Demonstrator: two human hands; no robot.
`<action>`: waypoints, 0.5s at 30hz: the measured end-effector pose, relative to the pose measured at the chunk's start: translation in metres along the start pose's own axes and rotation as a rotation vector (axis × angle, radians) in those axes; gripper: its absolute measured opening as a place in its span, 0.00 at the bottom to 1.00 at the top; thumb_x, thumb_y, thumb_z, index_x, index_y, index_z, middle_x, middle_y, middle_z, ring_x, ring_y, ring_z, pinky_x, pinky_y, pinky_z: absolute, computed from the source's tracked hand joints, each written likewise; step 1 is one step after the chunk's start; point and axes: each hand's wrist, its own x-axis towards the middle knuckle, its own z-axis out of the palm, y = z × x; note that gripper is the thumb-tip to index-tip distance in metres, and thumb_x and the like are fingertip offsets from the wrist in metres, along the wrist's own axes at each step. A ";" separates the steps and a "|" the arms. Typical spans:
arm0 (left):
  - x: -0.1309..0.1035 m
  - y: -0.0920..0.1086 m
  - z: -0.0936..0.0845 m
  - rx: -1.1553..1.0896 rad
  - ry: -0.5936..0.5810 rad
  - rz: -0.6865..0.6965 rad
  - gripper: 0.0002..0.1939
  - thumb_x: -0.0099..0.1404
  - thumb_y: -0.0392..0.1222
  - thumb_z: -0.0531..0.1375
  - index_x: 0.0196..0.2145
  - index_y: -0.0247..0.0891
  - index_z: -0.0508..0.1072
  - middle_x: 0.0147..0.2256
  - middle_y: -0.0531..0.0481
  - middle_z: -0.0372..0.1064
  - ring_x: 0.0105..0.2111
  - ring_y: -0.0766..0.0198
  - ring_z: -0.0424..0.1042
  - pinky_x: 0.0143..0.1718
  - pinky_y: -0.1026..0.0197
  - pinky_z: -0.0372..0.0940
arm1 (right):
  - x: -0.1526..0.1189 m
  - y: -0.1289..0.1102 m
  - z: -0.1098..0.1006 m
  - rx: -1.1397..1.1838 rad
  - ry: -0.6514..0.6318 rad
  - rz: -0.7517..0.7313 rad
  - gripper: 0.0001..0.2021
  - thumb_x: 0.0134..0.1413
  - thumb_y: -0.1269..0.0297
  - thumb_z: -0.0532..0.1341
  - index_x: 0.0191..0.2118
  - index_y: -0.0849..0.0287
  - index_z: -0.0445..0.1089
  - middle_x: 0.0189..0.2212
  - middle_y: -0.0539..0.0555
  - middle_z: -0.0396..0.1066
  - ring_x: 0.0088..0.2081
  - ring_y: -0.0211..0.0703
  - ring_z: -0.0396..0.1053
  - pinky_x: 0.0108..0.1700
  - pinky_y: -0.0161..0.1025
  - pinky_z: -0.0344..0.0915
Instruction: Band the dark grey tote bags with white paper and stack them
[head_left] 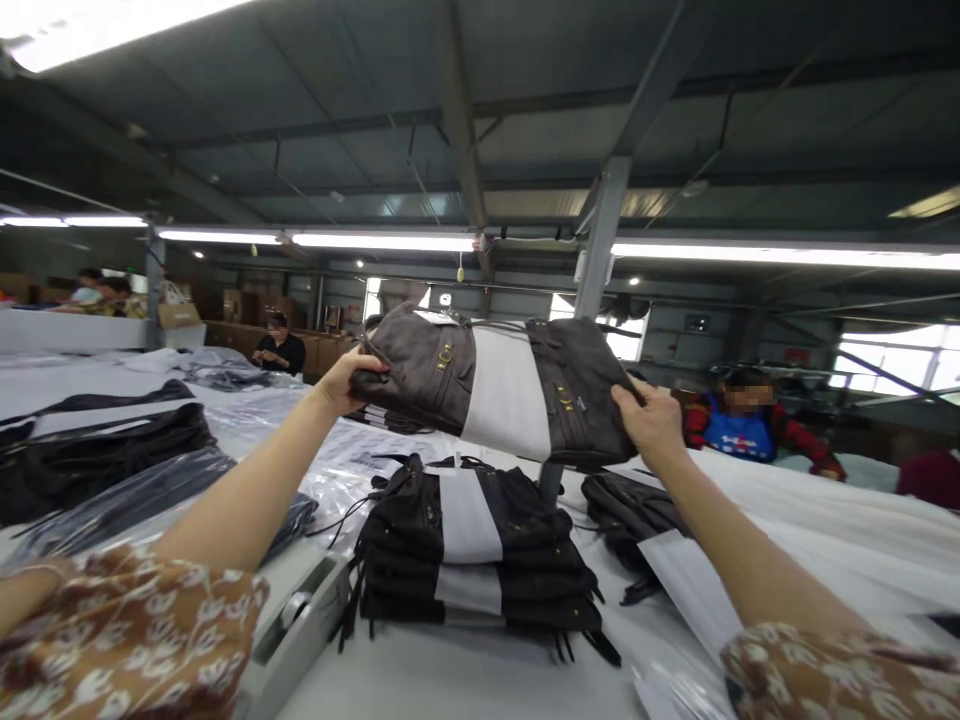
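Raised in front of me is a dark grey bag with gold buckles, a white paper band around its middle. At its left end, my left hand is closed on the bag, thumb on top. My right hand grips the opposite end. The bag tilts slightly, its right side lower. Below it stands a stack of similar folded dark bags, also banded in white, with straps hanging down. The undersides of the held bag and several fingertips are hidden.
Left lie dark bags and clear plastic wrapping. Another dark bag sits right of the stack, near white sheets. A grey tray stands at the front. One person works at back left, another at right. A post rises behind.
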 end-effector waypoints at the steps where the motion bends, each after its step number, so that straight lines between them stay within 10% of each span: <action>1: 0.008 -0.019 -0.005 0.012 0.018 -0.035 0.28 0.41 0.28 0.61 0.43 0.35 0.69 0.30 0.52 0.75 0.26 0.63 0.74 0.29 0.62 0.71 | -0.007 0.018 0.016 -0.010 -0.019 0.041 0.24 0.53 0.53 0.55 0.52 0.62 0.70 0.45 0.56 0.74 0.45 0.49 0.70 0.46 0.41 0.65; 10: -0.016 -0.197 -0.055 0.112 0.081 -0.469 0.08 0.55 0.39 0.63 0.33 0.32 0.72 0.28 0.50 0.74 0.28 0.62 0.74 0.31 0.60 0.70 | -0.164 0.147 0.108 -0.340 -0.501 0.362 0.18 0.53 0.61 0.54 0.45 0.63 0.74 0.38 0.62 0.76 0.43 0.53 0.72 0.43 0.42 0.65; 15: -0.013 -0.222 -0.078 0.109 0.119 -0.624 0.06 0.55 0.39 0.62 0.27 0.33 0.71 0.22 0.48 0.72 0.23 0.60 0.72 0.26 0.57 0.69 | -0.165 0.125 0.118 -0.514 -0.522 0.350 0.21 0.54 0.60 0.54 0.49 0.69 0.69 0.44 0.73 0.70 0.49 0.65 0.67 0.49 0.56 0.60</action>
